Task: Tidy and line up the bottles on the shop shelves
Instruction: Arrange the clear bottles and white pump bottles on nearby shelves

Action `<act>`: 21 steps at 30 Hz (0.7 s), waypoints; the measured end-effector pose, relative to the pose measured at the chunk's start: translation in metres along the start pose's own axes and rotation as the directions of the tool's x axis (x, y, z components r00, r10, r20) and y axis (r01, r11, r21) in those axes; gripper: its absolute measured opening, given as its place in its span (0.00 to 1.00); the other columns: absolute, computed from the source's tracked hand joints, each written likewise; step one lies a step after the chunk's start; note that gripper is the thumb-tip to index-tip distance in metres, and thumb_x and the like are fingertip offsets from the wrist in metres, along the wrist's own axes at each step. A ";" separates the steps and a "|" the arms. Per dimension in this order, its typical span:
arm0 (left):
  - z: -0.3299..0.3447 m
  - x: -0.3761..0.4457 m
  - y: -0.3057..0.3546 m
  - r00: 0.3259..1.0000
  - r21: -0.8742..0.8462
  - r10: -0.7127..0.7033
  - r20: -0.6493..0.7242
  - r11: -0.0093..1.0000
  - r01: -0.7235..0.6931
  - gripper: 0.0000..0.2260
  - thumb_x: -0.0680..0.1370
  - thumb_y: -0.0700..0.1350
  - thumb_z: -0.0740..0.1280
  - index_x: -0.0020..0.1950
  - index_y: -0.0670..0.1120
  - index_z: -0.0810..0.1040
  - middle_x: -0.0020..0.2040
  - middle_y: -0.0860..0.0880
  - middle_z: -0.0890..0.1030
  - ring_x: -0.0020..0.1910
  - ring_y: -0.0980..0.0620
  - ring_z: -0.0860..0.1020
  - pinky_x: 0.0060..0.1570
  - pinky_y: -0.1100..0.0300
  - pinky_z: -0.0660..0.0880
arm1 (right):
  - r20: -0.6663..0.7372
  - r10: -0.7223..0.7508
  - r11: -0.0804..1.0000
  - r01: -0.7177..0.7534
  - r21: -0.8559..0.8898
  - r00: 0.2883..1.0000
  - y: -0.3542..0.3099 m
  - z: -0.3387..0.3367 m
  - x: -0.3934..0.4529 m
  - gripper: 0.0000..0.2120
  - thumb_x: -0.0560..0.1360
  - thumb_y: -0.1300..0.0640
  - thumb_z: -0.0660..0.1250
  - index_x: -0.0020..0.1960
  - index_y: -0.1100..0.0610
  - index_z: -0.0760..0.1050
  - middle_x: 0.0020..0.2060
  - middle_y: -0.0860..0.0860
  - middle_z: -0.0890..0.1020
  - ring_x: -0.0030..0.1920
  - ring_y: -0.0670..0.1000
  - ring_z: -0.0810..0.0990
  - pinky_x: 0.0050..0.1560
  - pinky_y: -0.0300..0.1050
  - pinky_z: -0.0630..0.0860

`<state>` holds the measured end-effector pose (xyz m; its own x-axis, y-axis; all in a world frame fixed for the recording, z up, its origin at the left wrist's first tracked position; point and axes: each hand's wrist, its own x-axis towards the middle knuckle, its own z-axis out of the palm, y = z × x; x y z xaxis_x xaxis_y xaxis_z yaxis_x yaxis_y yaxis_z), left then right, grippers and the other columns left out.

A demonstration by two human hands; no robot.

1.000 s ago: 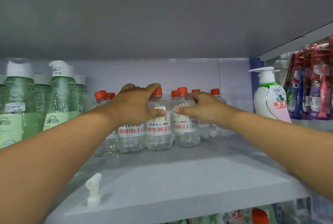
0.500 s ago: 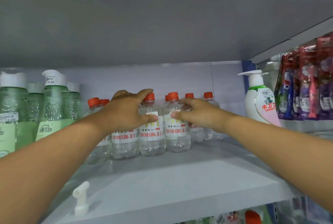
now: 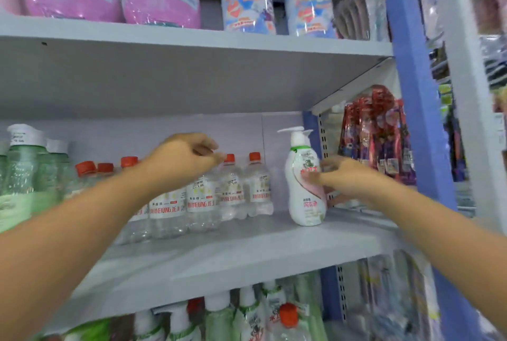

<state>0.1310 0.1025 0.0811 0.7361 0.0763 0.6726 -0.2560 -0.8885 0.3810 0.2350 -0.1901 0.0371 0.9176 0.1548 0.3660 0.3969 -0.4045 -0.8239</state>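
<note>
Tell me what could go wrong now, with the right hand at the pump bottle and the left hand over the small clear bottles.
1. The pump bottle is tall and stands alone near the shelf's right end; a push from the right hand may tip it.
2. The left hand hovers over the orange caps of the packed clear bottles; a knock could topple several.
</note>
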 end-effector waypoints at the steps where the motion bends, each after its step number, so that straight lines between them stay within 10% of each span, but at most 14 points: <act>1: 0.014 -0.002 0.011 0.999 -0.047 -0.016 0.028 0.999 0.017 0.13 0.76 0.59 0.70 0.58 0.57 0.80 0.52 0.59 0.82 0.47 0.58 0.80 0.42 0.63 0.74 | 0.019 -0.032 0.999 0.031 0.020 0.999 0.002 0.003 0.001 0.27 0.71 0.43 0.77 0.64 0.53 0.75 0.51 0.49 0.84 0.47 0.50 0.85 0.35 0.42 0.82; 10: 0.104 0.006 0.042 0.954 -0.414 -0.183 0.236 0.870 0.269 0.37 0.60 0.64 0.78 0.65 0.54 0.73 0.55 0.52 0.84 0.53 0.49 0.84 0.54 0.45 0.82 | 0.201 -0.186 0.981 0.194 -0.020 0.962 -0.010 0.028 -0.004 0.08 0.75 0.59 0.72 0.55 0.55 0.80 0.48 0.51 0.85 0.45 0.50 0.86 0.45 0.47 0.85; 15: 0.102 -0.004 0.029 0.955 -0.511 -0.231 0.184 0.808 0.294 0.22 0.72 0.50 0.78 0.63 0.56 0.74 0.54 0.50 0.84 0.50 0.49 0.85 0.52 0.47 0.82 | -0.186 -0.116 0.977 0.146 0.156 0.976 -0.010 0.009 0.013 0.14 0.77 0.58 0.69 0.63 0.55 0.77 0.64 0.54 0.79 0.55 0.54 0.79 0.52 0.46 0.77; 18: 0.101 -0.010 0.028 0.957 -0.511 -0.233 0.170 0.810 0.288 0.21 0.73 0.51 0.77 0.62 0.59 0.74 0.54 0.52 0.85 0.50 0.50 0.85 0.54 0.47 0.82 | 0.020 0.082 0.960 -0.084 0.267 0.996 -0.005 0.011 0.023 0.33 0.77 0.53 0.73 0.76 0.61 0.63 0.73 0.54 0.70 0.71 0.56 0.69 0.66 0.49 0.67; 21: 0.103 -0.013 0.029 0.953 -0.487 -0.235 0.190 0.821 0.299 0.26 0.73 0.50 0.77 0.68 0.58 0.71 0.56 0.52 0.85 0.52 0.49 0.85 0.56 0.46 0.81 | 0.220 0.170 0.945 -0.222 0.241 0.961 0.000 0.019 0.030 0.29 0.75 0.57 0.74 0.71 0.61 0.67 0.66 0.53 0.76 0.67 0.58 0.75 0.71 0.58 0.67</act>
<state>0.1792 0.0289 0.0181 0.8807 0.1958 0.4312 -0.2949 -0.4858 0.8228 0.2627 -0.1685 0.0403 0.9534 0.2782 0.1168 0.1763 -0.1998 -0.9638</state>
